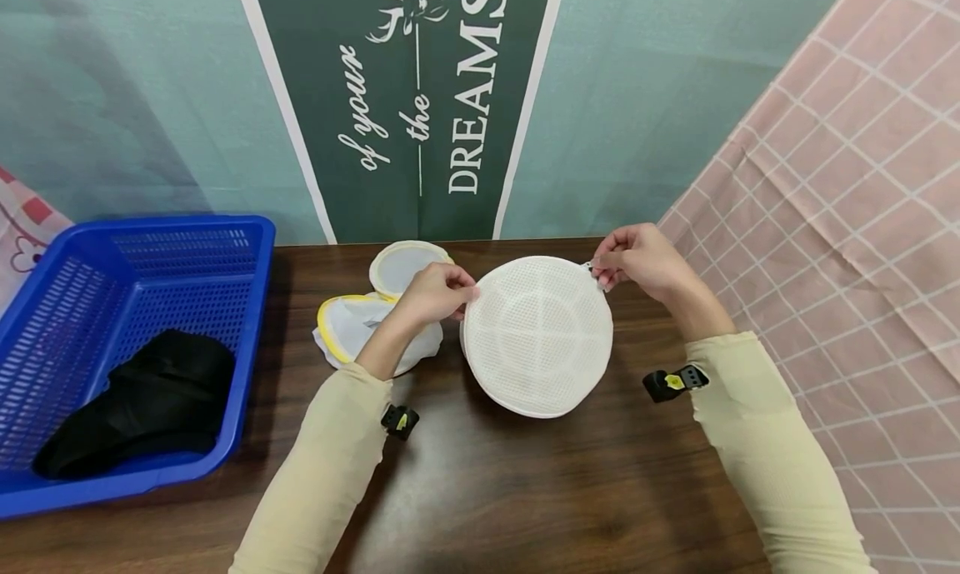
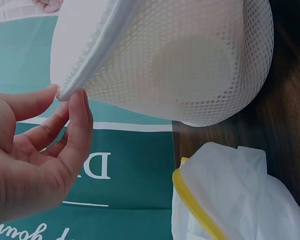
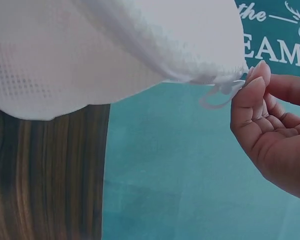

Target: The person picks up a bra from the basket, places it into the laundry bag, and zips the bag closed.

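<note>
A white round mesh laundry bag (image 1: 538, 336) is held between both hands over the table. My left hand (image 1: 433, 294) pinches its rim on the left; in the left wrist view, the thumb and fingertips meet on the thick piped edge (image 2: 92, 65). At the bag's upper right, my right hand (image 1: 647, 262) pinches a small tab at the rim, with a thin loop (image 3: 222, 97) hanging beside the fingertips. Honeycomb mesh shows on the bag's side (image 2: 200, 65). Close to the left hand lie two smaller whitish mesh bags, one yellow-edged (image 1: 352, 324) and one round (image 1: 408, 266).
At the left stands a blue plastic basket (image 1: 258, 324) with a black cloth item (image 1: 142, 407) inside. The dark wooden table (image 1: 510, 491) meets a green printed backdrop (image 1: 630, 99) behind. Pink checked cloth (image 1: 862, 224) hangs along the right side.
</note>
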Action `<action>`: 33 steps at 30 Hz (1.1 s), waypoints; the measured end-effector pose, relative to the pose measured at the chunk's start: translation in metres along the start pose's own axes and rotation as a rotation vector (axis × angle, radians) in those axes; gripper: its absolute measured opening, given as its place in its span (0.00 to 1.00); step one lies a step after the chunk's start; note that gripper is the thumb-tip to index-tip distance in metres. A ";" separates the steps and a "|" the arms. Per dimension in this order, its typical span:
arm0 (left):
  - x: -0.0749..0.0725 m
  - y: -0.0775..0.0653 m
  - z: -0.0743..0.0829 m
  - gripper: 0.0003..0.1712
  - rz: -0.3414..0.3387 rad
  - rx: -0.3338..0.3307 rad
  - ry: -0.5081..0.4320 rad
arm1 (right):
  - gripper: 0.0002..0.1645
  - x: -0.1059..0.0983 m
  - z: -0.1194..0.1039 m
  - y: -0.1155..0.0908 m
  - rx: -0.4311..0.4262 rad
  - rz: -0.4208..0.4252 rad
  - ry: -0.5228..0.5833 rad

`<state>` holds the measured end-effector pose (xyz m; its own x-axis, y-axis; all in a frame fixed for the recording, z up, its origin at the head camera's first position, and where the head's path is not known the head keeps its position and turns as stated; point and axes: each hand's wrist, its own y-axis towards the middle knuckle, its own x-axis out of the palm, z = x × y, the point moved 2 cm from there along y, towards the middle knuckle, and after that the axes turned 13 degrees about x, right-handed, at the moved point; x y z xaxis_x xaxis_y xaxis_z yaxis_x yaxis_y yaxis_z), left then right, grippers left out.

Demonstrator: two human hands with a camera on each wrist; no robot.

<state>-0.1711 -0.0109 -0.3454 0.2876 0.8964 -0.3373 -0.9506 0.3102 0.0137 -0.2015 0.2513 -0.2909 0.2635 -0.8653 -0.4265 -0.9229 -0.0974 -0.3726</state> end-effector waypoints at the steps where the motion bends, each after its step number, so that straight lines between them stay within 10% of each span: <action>1: 0.000 0.001 0.001 0.08 -0.005 0.004 0.005 | 0.06 0.000 -0.002 -0.001 -0.004 -0.001 -0.005; 11: 0.006 0.006 0.006 0.06 0.009 0.017 0.068 | 0.05 0.004 -0.011 0.000 -0.044 0.011 -0.011; 33: 0.014 0.004 -0.001 0.08 0.258 -0.018 0.231 | 0.06 -0.003 0.012 0.004 0.073 -0.042 0.081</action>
<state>-0.1713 0.0028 -0.3514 0.0056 0.8483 -0.5295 -0.9911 0.0752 0.1100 -0.2031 0.2588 -0.3010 0.2749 -0.8986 -0.3420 -0.8880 -0.1009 -0.4485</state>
